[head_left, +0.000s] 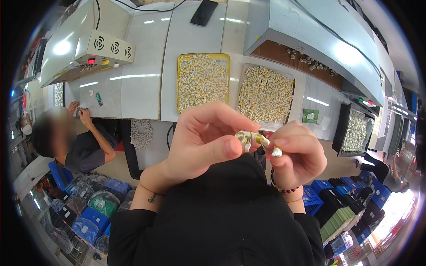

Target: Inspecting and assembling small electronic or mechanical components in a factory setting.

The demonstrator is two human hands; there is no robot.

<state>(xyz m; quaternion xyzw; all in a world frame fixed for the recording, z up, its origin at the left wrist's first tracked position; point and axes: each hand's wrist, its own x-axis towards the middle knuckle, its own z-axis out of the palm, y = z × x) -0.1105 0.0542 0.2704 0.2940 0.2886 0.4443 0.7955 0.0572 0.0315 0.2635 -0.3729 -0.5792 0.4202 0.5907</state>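
Up in front of my chest, my left hand [202, 137] is closed, with small white-and-gold capped pieces [252, 138] pinched between thumb and fingers. Close beside it on the right is my right hand [297, 153], its thumb and fingertips closed on one more white-and-gold piece [277, 152]. A narrow gap separates that piece from those in the left hand. Beyond my hands, a yellow-rimmed tray [179, 84] full of similar pieces lies on the bench. Right of it stands a second filled tray [293, 95], partly behind my fingers.
A black phone [204, 12] lies at the far edge of the bench [142, 66]. Large metal housings stand left [84, 40] and right [319, 40]. A co-worker [84, 146] sits at left. A black tray of pieces [355, 131] is at right; blue crates [95, 217] are stacked behind.
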